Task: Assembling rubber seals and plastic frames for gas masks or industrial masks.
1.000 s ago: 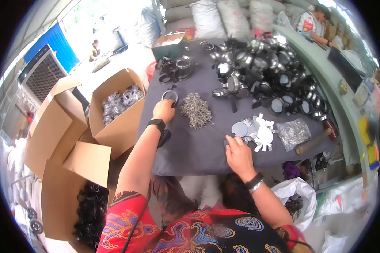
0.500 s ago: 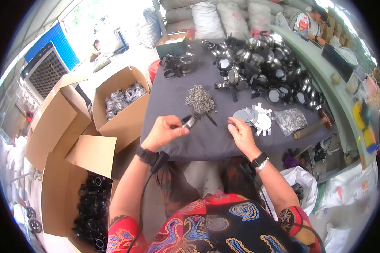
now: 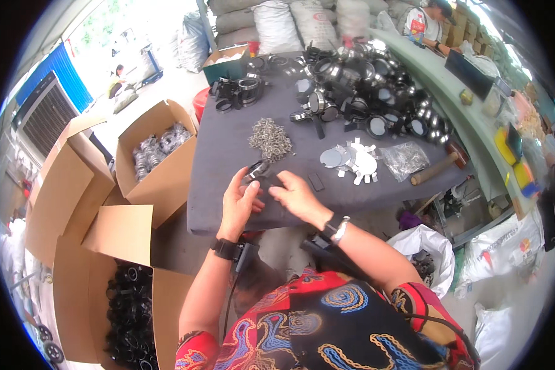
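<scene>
My left hand (image 3: 240, 203) is closed on a black ring-shaped part with a metal rim (image 3: 257, 169), held just above the near edge of the dark cloth-covered table. From the right, my right hand (image 3: 299, 197) meets the part's dark lower end, its thumb and fingers drawn together there; the exact contact is partly hidden. Beyond the hands lies a heap of small metal fasteners (image 3: 270, 139). Right of them are round grey-white discs with tabs (image 3: 357, 160), and a small flat black rectangular piece (image 3: 315, 181) lies beside my right hand.
Finished-looking black and silver ring parts (image 3: 376, 86) pile up at the table's back right. A clear bag (image 3: 404, 160) and a wooden-handled hammer (image 3: 435, 171) lie at right. Open cardboard boxes (image 3: 126, 234) stand at left. A co-worker (image 3: 427, 28) sits behind the green counter (image 3: 438, 77).
My right hand has moved left from beside the discs to the black ring-shaped part. The part is turned differently in my left hand. The whole view has shifted a little.
</scene>
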The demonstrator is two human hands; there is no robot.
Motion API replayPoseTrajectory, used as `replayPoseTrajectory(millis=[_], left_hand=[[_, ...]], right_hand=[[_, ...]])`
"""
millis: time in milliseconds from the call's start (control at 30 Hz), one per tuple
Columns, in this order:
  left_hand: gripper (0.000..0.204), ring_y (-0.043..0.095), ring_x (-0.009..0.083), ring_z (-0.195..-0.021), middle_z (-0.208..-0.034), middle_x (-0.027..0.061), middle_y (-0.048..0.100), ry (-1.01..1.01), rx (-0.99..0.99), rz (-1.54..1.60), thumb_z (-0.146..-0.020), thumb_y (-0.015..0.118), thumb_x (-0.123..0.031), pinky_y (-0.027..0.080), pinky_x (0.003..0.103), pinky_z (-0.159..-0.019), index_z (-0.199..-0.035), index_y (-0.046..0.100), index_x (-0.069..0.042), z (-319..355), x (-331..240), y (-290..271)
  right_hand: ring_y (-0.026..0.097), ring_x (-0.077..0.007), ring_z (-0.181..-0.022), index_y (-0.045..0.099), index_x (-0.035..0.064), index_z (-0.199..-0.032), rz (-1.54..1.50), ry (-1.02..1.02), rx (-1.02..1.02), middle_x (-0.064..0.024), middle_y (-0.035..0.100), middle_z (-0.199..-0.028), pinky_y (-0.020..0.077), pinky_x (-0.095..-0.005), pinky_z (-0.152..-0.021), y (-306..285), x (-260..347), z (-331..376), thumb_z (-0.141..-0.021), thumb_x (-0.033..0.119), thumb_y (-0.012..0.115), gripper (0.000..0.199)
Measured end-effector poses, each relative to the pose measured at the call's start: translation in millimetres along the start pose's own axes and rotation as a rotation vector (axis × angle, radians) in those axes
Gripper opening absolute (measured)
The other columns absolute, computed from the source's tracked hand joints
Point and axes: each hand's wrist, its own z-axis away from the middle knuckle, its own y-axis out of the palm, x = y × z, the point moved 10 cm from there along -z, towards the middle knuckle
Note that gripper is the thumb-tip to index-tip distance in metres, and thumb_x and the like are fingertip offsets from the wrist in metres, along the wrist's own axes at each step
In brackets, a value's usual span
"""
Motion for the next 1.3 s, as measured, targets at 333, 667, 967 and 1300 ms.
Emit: replayPoseTrajectory(millis=[333,667,967,1300], left_hand=[[0.047,0.056,0.0054,-0.069,-0.084,0.0006,0.061,0.094,-0.078,0.053,-0.084,0.064,-0.001,0.045,0.02,-0.056,-0.13,0.052,-0.003,-17,20,-3],[0.038,0.048,0.0016,-0.061,-0.075,-0.0026,0.058,0.175,-0.103,0.088,-0.086,0.063,-0.005,0.041,0.019,-0.052,-0.123,0.057,-0.004,-16,20,-4],[0.036,0.049,0.0012,-0.058,-0.074,-0.0028,0.059,0.154,-0.045,0.111,-0.087,0.064,-0.007,0.041,0.019,-0.047,-0.122,0.058,-0.005,-13,21,-1],[0.037,0.049,0.0018,-0.057,-0.072,-0.0029,0.058,0.165,-0.061,0.061,-0.086,0.064,-0.006,0.04,0.02,-0.047,-0.122,0.057,-0.005,-16,23,-3]], right_hand=[[0.058,-0.0318,-0.086,0.062,0.0054,-0.09,0.994,-0.445,-0.112,-0.0127,0.059,-0.087,0.0482,-0.0423,-0.076,-32,61,27,-0.082,0.014,0.062,0.012],[0.056,-0.0331,-0.096,0.065,0.0069,-0.106,1.368,-0.179,-0.127,-0.0127,0.062,-0.097,0.0471,-0.0419,-0.082,-174,51,-26,-0.084,0.011,0.059,0.023],[0.058,-0.0325,-0.101,0.066,0.0051,-0.101,1.355,-0.024,0.213,-0.0142,0.062,-0.103,0.0473,-0.0412,-0.087,-178,20,-56,-0.082,0.011,0.063,0.02],[0.061,-0.0356,-0.086,0.063,0.0012,-0.094,1.308,-0.314,0.088,-0.0161,0.063,-0.089,0.049,-0.0413,-0.077,-165,61,-31,-0.08,0.01,0.064,0.017]])
